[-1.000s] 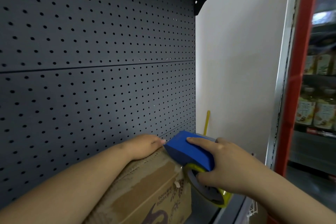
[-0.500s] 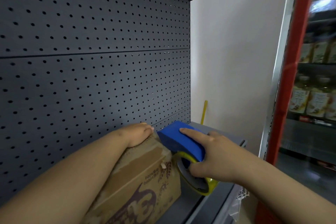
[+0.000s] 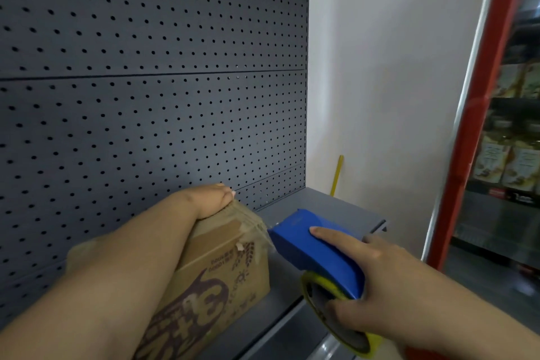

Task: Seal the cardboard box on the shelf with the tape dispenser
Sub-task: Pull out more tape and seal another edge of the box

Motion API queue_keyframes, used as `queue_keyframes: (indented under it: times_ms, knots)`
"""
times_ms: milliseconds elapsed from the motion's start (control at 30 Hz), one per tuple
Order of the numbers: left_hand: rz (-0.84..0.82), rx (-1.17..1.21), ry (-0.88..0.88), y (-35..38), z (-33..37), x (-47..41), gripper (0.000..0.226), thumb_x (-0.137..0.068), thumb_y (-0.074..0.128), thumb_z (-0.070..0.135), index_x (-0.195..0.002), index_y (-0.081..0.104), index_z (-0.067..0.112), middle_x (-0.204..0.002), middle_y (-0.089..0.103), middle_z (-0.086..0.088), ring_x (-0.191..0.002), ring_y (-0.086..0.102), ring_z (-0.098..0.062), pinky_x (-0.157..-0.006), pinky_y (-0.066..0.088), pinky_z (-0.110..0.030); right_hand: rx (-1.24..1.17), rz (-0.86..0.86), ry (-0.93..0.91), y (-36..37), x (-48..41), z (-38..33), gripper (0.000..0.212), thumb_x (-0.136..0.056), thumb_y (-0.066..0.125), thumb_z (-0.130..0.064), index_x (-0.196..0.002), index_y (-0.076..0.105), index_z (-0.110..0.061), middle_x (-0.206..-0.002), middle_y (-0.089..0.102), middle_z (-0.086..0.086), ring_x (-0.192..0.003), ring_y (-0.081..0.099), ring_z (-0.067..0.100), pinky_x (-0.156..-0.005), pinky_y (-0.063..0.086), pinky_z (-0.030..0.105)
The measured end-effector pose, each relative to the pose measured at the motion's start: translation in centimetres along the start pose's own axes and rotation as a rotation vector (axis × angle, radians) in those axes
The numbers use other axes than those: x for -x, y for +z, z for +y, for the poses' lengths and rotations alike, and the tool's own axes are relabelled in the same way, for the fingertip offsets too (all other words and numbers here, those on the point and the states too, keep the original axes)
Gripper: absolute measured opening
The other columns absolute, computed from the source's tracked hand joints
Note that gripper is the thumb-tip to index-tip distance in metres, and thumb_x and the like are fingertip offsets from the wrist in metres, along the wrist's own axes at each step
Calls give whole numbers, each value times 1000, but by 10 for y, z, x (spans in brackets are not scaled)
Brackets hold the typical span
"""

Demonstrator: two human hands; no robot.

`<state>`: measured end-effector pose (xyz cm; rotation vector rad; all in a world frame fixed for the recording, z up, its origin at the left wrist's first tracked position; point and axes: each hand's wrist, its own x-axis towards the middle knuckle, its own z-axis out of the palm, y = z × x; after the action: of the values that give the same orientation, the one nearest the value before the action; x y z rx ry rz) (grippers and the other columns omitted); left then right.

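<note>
A brown cardboard box [image 3: 230, 275] with dark purple print stands on the grey shelf [image 3: 327, 210], against the pegboard back. My left hand [image 3: 211, 200] lies flat on the box's top far corner, its forearm across the lid. My right hand [image 3: 365, 280] grips a blue tape dispenser [image 3: 315, 254] with a yellow-rimmed roll, index finger stretched along its top. The dispenser's front edge sits just off the box's right top edge. A clear strip of tape [image 3: 263, 235] runs from there over the box's corner and down its side.
A dark perforated back panel [image 3: 152, 96] rises behind the box. A white side panel [image 3: 385, 82] closes the shelf on the right, with a yellow stick [image 3: 336, 175] leaning in its corner. A red post [image 3: 479, 114] and stocked shelves [image 3: 508, 155] lie beyond.
The dispenser has moved right and down, off the box's top and past its right edge, trailing tape over the corner. My left hand stays pressed on the box.
</note>
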<state>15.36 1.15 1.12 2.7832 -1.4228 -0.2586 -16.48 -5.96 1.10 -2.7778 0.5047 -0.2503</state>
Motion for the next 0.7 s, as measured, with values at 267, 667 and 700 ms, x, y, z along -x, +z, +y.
queue_keyframes:
  times_ms: [267,667,700]
  knots:
    - [14,-16,-150,-4,12,7,51,-100,17,34,-136,43,11,-148,39,-12,-134,38,-23,-110,26,-32,11,20,-15,23,-4,6,82,-72,56,-59,-133,1,-62,-102,38,-5,-93,50,15,-84,44,25]
    - [241,127,111,-5,62,55,36,-98,36,30,-128,55,25,-138,52,4,-125,48,-13,-104,35,-30,58,21,-34,31,-10,16,82,-76,58,-55,-139,5,-54,-101,38,2,-88,52,21,-77,48,28]
    - [159,113,99,-1,68,61,42,-98,31,38,-133,50,26,-144,46,5,-132,42,-13,-109,29,-32,57,25,-36,31,-10,15,82,-76,58,-54,-139,5,-54,-100,38,2,-87,53,22,-77,48,29]
